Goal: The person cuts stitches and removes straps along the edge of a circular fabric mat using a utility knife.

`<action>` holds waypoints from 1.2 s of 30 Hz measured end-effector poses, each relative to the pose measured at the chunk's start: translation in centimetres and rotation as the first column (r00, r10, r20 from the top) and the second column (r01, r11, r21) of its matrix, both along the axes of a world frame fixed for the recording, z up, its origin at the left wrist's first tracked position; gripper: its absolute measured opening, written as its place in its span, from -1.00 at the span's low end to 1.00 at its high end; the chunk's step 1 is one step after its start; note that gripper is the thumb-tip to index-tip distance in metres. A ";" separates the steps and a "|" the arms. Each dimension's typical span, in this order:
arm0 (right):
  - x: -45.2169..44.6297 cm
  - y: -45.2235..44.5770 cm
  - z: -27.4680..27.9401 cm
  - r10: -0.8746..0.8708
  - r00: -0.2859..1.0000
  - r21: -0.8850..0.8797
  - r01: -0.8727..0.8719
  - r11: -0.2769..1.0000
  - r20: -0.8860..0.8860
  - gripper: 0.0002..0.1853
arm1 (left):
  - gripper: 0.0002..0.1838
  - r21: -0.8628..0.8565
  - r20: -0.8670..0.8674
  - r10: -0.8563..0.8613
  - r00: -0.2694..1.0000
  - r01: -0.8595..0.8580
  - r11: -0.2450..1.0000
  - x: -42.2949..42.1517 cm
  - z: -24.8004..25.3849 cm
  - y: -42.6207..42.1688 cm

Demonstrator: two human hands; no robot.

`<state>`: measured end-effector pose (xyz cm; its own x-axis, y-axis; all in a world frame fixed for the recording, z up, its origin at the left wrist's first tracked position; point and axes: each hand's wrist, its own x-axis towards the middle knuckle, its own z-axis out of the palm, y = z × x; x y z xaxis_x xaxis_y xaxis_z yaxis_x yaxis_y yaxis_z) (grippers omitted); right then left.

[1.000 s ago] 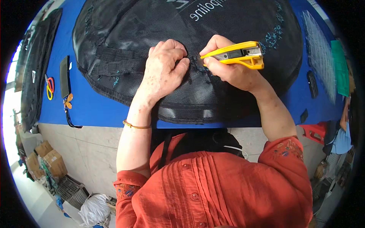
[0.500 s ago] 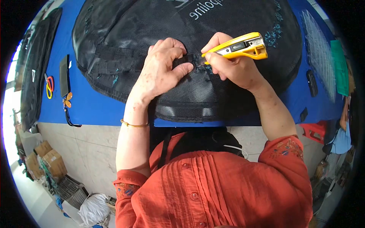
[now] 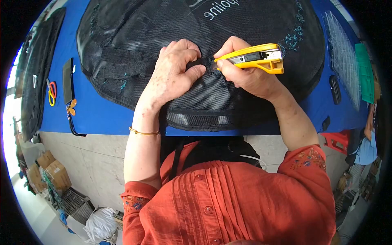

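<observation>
A round black mesh piece (image 3: 212,94) with white lettering lies on the blue table. Teal thread scraps cling to it at the right (image 3: 294,38) and lower left. Pressed on the mesh near its middle, my left hand (image 3: 177,69) pinches a narrow black strap (image 3: 200,62) between thumb and fingers. My right hand (image 3: 245,75) is closed around a yellow box cutter (image 3: 255,58), its handle pointing right. The cutter's front end is at the mesh, just right of my left thumb, by the strap's end. The blade tip is too small to make out.
Scissors (image 3: 52,93) and a phone-like black object (image 3: 68,81) with a strap lie at the left of the blue table (image 3: 102,120). At the right are a small black object (image 3: 335,90), a clear ribbed sheet (image 3: 343,57) and a green piece (image 3: 364,73).
The cutter's rear end tilted up, then came back down. My left hand has shifted slightly, its thumb moving a little right. The mesh piece has moved slightly.
</observation>
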<state>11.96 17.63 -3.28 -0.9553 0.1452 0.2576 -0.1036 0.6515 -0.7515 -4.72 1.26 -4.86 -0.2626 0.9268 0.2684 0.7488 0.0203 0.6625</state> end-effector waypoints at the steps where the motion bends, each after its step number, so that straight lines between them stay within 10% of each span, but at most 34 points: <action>1: 0.0 0.1 -0.2 0.030 0.997 0.081 -0.023 0.996 -0.077 -0.88 | -0.78 -0.006 -0.001 0.002 1.000 -0.002 1.000 0.0 0.0 0.0; 8: -0.2 0.8 -0.8 0.121 0.981 0.280 -0.075 0.957 -0.152 -0.88 | -0.79 0.000 -0.002 0.027 1.000 -0.027 1.000 0.3 0.3 0.1; 12: 0.4 0.7 0.6 0.161 0.984 -0.115 -0.151 0.982 0.078 -0.92 | -0.77 -0.004 0.007 0.007 1.000 -0.007 1.000 0.2 0.3 0.0; 14: -0.3 0.6 -1.4 0.192 0.961 0.119 -0.171 0.978 -0.199 -0.93 | -0.77 -0.010 0.013 0.008 1.000 -0.008 1.000 0.2 0.3 0.0; 20: 0.3 0.0 0.4 -0.037 0.996 -0.476 0.071 0.877 0.080 -0.87 | -0.81 -0.011 0.065 0.031 0.997 -0.031 0.999 0.3 0.3 0.1; 27: -0.1 -0.3 -0.3 -0.085 0.994 -0.489 0.105 0.866 0.063 -0.85 | -0.83 0.016 0.036 0.028 0.999 -0.028 0.999 0.3 0.3 0.1; 31: -0.3 0.5 -0.7 0.018 0.996 -0.105 -0.026 0.994 -0.085 -0.90 | -0.83 0.016 0.033 0.032 0.999 -0.032 0.999 0.3 0.5 0.1; 36: 0.4 -0.2 0.7 -0.075 0.996 -0.225 0.084 0.971 0.046 -0.91 | -0.79 -0.032 0.045 0.015 0.999 -0.014 0.999 0.3 0.7 -0.1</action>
